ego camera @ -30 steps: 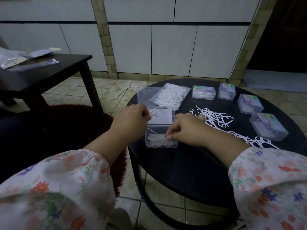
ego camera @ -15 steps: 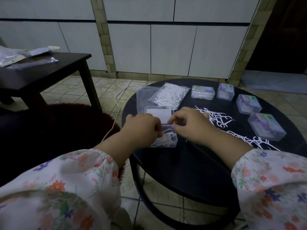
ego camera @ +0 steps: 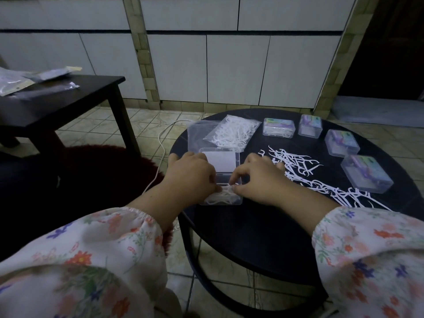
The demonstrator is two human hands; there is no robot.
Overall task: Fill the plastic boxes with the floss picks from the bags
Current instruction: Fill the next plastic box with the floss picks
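Clear open box [ego camera: 220,177] holds tangled white picks [ego camera: 220,196].

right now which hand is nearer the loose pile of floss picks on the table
Right. The right hand lies beside the loose floss picks, its far edge about touching them; the left hand is across the open box.

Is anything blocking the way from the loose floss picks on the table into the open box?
Nothing visible does: the open box has its lid back, beside the loose floss picks. Only the right hand lies between.
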